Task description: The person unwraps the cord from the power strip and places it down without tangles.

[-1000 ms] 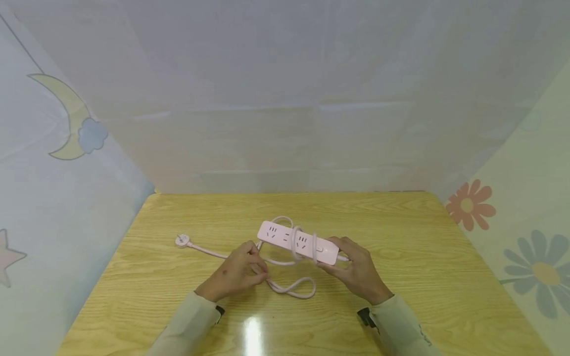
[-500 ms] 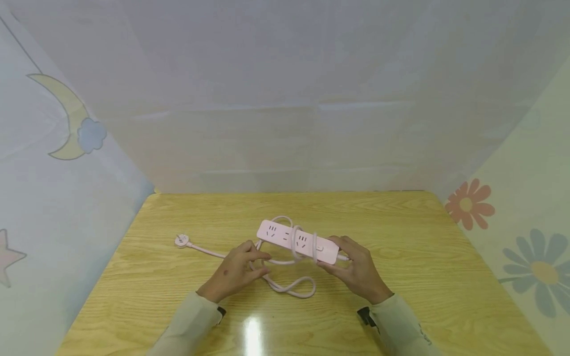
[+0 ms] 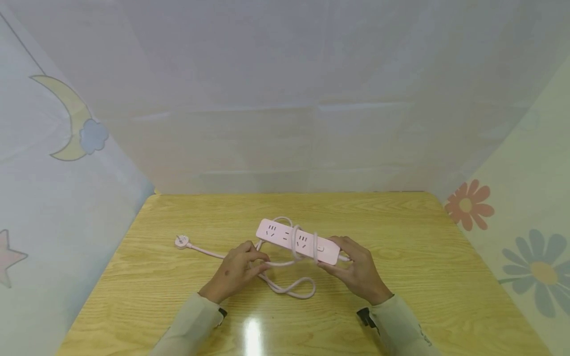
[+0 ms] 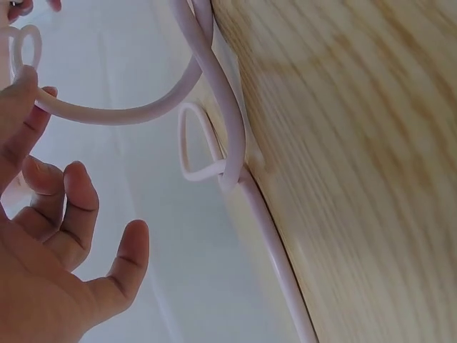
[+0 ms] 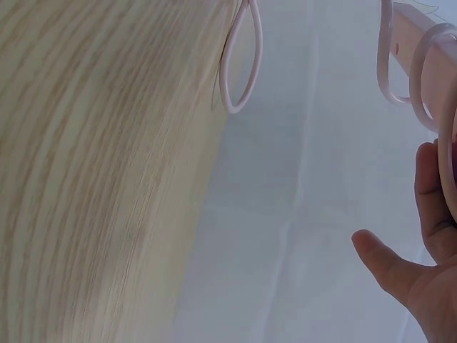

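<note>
A pale pink power strip with several sockets is held tilted over the table. My right hand grips its right end, thumb on the near side and fingers on the far side. The strip's pink cord is wound around its body and trails onto the table in a loose loop. With thumb and index finger my left hand pinches the cord just below the strip's left half; the pinch shows in the left wrist view, where the other fingers are apart from the cord. The plug lies at the left.
The wood-grain table meets a pale cloth backdrop at its back edge. Side cloths printed with a moon and flowers flank it left and right.
The left hand's fingers spread off the lower cord, then came together on the cord section nearer the strip. The right hand and power strip have hardly moved.
</note>
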`<state>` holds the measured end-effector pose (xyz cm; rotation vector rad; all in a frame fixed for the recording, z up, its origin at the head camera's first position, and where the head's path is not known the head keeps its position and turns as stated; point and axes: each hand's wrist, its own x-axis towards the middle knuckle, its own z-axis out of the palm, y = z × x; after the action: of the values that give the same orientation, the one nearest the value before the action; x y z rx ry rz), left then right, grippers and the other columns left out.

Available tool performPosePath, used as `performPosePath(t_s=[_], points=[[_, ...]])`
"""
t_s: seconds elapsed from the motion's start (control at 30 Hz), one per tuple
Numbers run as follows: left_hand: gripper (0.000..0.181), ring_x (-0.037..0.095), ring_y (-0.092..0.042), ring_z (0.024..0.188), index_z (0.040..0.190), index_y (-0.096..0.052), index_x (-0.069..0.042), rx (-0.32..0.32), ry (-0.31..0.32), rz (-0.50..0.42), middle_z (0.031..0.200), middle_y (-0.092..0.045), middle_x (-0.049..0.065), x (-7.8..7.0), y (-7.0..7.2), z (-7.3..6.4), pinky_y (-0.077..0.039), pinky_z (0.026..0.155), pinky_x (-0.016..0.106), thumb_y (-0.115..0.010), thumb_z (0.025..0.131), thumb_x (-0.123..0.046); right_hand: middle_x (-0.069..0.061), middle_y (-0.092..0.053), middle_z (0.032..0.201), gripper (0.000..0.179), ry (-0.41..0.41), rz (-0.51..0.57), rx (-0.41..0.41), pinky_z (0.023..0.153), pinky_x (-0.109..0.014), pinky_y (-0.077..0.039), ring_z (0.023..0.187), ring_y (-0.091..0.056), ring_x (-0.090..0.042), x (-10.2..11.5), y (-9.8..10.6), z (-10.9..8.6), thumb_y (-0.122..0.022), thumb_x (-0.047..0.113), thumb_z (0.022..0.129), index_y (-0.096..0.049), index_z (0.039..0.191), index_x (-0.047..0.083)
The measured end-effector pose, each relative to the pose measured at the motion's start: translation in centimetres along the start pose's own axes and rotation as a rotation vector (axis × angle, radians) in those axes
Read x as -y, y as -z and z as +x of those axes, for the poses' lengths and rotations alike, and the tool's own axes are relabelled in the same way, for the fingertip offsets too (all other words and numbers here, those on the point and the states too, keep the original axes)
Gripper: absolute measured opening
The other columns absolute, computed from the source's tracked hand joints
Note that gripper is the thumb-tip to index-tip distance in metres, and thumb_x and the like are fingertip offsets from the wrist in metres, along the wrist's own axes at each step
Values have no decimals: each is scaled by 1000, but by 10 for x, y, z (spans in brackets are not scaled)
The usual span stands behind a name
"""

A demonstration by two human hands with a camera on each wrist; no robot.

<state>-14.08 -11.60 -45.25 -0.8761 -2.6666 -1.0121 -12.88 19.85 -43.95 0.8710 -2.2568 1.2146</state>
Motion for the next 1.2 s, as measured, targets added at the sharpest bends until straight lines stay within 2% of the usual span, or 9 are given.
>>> performPosePath(t_s=[0.27,0.47,0.6,0.77,0.83,1.0,1.2], points=[[13,6,-34,67,96,-79,-15,-41,1,72,78,-49,1,-1,-1,1,-33,64,26,-78,87,-24,-11,-70,106,59,71,-10,-52,81,-18,-49,92,-64,-18,-2,1,0,-89,0,67,-66,121,0],[14,6,-35,68,95,-80,-14,-79,-2,102,80,-50,-3,0,-3,3,-34,65,26,-78,86,-25,-14,-69,101,54,99,-8,-69,78,-16,-47,89,-63,-17,-5,1,-1,-89,4,69,-66,116,-4],[14,6,-34,66,95,-80,-14,-103,-2,126,79,-47,-9,0,-4,6,-35,60,23,-77,87,-25,-14,-69,101,55,95,-8,-60,75,-21,-49,89,-63,-16,-3,2,-1,-89,2,67,-66,116,-3],[11,5,-35,64,93,-81,-17,-125,47,130,79,-44,-14,-1,-3,8,-35,58,22,-77,87,-26,-11,-69,105,61,85,3,-53,77,-24,-51,92,-63,-16,-4,3,-2,-89,-1,65,-65,121,0],[11,5,-35,64,92,-81,-18,-140,60,137,79,-45,-14,-1,-3,9,-34,58,23,-78,86,-26,-11,-69,106,61,87,15,-52,78,-25,-52,93,-64,-16,-3,4,-2,-89,0,66,-65,122,0],[10,5,-32,62,91,-80,-16,-194,42,173,77,-46,-12,-1,-4,10,-31,58,23,-80,85,-23,-11,-70,107,60,79,41,-40,79,-27,-53,94,-64,-16,-2,5,-2,-88,-2,67,-65,122,0],[15,5,-31,62,95,-80,-10,-238,66,152,76,-45,-10,-2,-4,12,-30,62,25,-80,84,-22,-8,-69,109,59,44,78,-11,83,-27,-53,98,-64,-16,0,6,-3,-86,-6,68,-65,122,2]])
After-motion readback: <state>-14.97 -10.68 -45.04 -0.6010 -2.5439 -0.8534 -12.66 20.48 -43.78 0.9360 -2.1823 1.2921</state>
